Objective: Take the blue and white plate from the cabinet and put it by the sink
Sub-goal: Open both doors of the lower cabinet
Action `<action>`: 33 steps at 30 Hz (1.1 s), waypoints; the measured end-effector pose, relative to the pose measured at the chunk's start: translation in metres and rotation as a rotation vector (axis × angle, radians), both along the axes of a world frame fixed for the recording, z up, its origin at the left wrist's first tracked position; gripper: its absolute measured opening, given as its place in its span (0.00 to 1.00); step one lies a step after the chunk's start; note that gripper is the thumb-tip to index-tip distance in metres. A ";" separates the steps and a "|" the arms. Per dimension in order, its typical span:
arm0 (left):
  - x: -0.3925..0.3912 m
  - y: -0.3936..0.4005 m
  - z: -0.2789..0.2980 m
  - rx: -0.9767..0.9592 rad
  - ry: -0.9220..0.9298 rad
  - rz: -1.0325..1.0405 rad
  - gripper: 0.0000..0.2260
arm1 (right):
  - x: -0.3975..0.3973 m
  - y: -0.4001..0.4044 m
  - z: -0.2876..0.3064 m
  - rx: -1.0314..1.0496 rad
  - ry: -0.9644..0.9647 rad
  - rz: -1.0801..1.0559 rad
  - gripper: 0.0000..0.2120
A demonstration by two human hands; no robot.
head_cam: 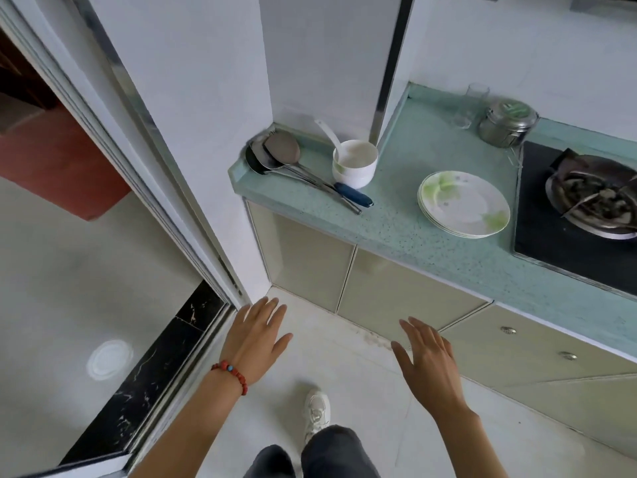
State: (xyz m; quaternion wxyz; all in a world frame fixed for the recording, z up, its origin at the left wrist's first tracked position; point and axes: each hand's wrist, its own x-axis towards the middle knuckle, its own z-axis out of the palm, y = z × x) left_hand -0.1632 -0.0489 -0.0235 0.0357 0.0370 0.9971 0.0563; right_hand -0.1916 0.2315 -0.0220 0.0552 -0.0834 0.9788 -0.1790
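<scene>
My left hand, with a red bead bracelet at the wrist, is held flat over the floor with fingers apart and nothing in it. My right hand is also spread and empty, in front of the closed beige cabinet doors under the teal counter. No blue and white plate is in view. No sink is in view either.
On the counter lie a stack of white plates with green leaf print, a white bowl with a spoon, metal ladles and a blue-handled utensil, a steel pot and a gas hob. A sliding door track runs at the left.
</scene>
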 end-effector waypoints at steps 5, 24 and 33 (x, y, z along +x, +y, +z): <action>-0.054 -0.007 -0.008 0.010 -0.066 -0.072 0.22 | -0.035 -0.017 -0.012 -0.025 -0.014 -0.033 0.18; -0.202 0.020 -0.129 0.765 -0.241 0.089 0.16 | -0.147 -0.103 -0.112 -0.814 -0.179 -0.843 0.10; -0.264 0.061 -0.145 1.785 -0.491 0.699 0.11 | -0.219 -0.125 -0.143 -1.677 -0.200 -1.156 0.11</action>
